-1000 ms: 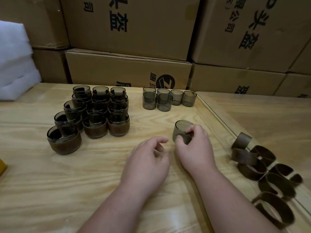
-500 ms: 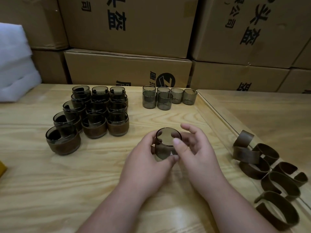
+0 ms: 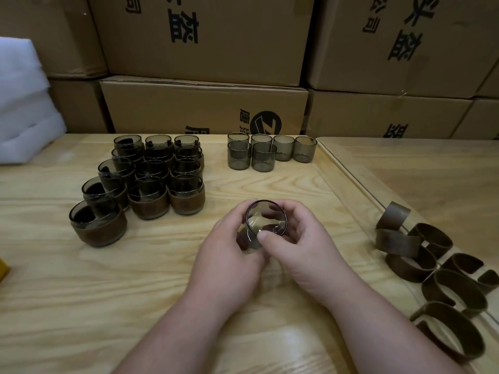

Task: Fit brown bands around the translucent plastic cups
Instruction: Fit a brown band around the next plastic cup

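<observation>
A bare translucent smoky cup (image 3: 266, 221) is held above the wooden table (image 3: 81, 279) at centre, its open mouth tilted toward me. My left hand (image 3: 229, 255) grips its lower left side. My right hand (image 3: 299, 247) grips the right side, thumb on the near rim. Several bare cups (image 3: 266, 152) stand in a cluster at the back centre. Several cups with brown bands (image 3: 186, 194) stand in rows at the back left. Loose brown bands (image 3: 399, 241) lie in a pile on the right.
Stacked cardboard boxes (image 3: 202, 106) wall off the back of the table. White foam (image 3: 24, 109) sits at the far left. A yellow object (image 3: 3, 268) pokes in at the left edge. A raised wooden rim (image 3: 351, 179) runs diagonally between cups and bands.
My right hand lifted the cup from the table and brought it toward me. My left hand came up and took hold of it too; the cup now tilts mouth-up toward me.
</observation>
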The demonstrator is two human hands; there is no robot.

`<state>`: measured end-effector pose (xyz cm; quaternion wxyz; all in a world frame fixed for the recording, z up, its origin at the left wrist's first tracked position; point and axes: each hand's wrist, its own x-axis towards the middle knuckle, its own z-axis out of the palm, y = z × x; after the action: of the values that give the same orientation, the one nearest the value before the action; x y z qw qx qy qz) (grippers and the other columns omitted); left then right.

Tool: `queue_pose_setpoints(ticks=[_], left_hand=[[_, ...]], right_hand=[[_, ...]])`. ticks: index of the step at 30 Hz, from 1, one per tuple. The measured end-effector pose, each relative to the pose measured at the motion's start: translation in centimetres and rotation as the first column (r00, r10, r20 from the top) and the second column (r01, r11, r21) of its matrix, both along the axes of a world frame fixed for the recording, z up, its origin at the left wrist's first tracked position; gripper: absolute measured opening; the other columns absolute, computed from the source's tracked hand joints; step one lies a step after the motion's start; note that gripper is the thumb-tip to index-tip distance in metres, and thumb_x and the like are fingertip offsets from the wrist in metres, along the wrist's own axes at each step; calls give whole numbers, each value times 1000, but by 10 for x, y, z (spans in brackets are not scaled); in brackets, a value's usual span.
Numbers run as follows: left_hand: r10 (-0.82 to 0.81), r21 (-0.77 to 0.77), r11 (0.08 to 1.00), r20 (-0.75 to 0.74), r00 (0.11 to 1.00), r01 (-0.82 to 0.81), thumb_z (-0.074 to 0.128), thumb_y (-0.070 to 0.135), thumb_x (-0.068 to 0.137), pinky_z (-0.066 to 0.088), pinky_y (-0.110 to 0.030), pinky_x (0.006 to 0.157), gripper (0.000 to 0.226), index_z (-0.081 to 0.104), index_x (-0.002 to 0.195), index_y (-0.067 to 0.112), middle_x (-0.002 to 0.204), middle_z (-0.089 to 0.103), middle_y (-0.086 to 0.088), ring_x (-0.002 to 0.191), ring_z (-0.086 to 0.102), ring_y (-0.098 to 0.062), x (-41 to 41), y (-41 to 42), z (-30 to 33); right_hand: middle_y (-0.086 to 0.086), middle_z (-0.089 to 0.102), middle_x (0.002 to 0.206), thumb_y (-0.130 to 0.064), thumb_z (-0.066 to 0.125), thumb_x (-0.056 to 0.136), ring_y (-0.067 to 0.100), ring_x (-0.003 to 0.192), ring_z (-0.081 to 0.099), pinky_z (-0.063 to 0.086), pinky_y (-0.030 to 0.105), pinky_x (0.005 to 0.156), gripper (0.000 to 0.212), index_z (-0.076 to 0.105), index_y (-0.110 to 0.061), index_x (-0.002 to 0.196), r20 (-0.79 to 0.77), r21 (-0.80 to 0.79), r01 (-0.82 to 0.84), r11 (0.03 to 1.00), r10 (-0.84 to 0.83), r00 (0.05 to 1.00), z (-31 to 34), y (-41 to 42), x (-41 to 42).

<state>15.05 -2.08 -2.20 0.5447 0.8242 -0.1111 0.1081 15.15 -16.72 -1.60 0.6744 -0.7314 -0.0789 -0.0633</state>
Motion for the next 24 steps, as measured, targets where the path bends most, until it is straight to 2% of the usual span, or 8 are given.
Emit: queue_pose_setpoints(ticks=[3, 6, 11, 14, 16, 18, 22, 24], left_hand=[[-29, 25, 999, 21, 999, 29, 75, 11, 77, 54, -31, 98, 73, 56, 124, 63, 121, 65, 29, 108, 66, 2, -2, -1, 1], [-58, 90, 995, 83, 995, 51, 73, 9, 77, 51, -30, 101, 76, 55, 124, 65, 122, 59, 38, 117, 58, 9, -5, -2, 4], [-95, 120, 989, 114, 989, 81, 74, 6, 75, 46, -9, 90, 79, 57, 123, 65, 125, 59, 37, 108, 59, 10, -6, -2, 4], [-109, 133, 987, 108, 988, 94, 77, 6, 74, 45, -10, 90, 79, 57, 128, 60, 126, 60, 35, 106, 59, 7, -5, -3, 3], [-94, 130, 988, 108, 990, 80, 80, 7, 73, 43, -6, 88, 82, 55, 129, 61, 124, 59, 37, 106, 58, 8, -5, -4, 2], [-80, 123, 990, 104, 991, 67, 83, 7, 71, 40, -2, 86, 88, 51, 124, 71, 123, 57, 41, 106, 58, 10, -5, -4, 2], [-52, 93, 995, 88, 995, 44, 87, 10, 70, 41, -2, 85, 87, 52, 123, 69, 121, 60, 36, 103, 60, 7, -3, -3, -1], [-36, 71, 997, 69, 997, 31, 89, 15, 71, 42, -4, 86, 80, 55, 126, 62, 123, 63, 29, 104, 62, 6, -1, -3, -3]], right_hand=[[-18, 72, 109, -44, 82, 60, 8, 99, 73, 58, 25, 84, 65, 61, -28, 119, -6, -41, 38, 998, -38, 999, 0, 1, -1], [-24, 71, 104, -54, 80, 56, 6, 94, 73, 57, 23, 79, 63, 64, -33, 113, 11, -69, 85, 994, -84, 996, 3, 3, -3], [-6, 75, 101, -57, 82, 55, 12, 88, 74, 59, 28, 75, 54, 68, -28, 99, -10, -18, 195, 981, -195, 981, 3, 4, -1], [-8, 76, 91, -55, 84, 68, 6, 80, 72, 56, 22, 69, 42, 70, -24, 94, -29, -2, 235, 972, -235, 972, 6, 4, -1], [-5, 75, 85, -49, 80, 82, 10, 75, 68, 56, 32, 70, 30, 71, -22, 89, -27, 12, 262, 965, -261, 965, 7, 4, 0], [1, 74, 82, -52, 73, 86, 15, 74, 65, 57, 39, 72, 31, 73, -21, 87, -35, 22, 278, 960, -277, 960, 7, 5, 1], [-2, 77, 80, -37, 63, 101, 9, 73, 72, 55, 21, 63, 24, 77, -25, 85, -40, 83, 269, 959, -267, 963, 8, 4, 1], [0, 78, 84, -35, 60, 103, 14, 80, 75, 57, 23, 66, 26, 78, -26, 87, -46, 84, 270, 959, -267, 963, 8, 4, 2]])
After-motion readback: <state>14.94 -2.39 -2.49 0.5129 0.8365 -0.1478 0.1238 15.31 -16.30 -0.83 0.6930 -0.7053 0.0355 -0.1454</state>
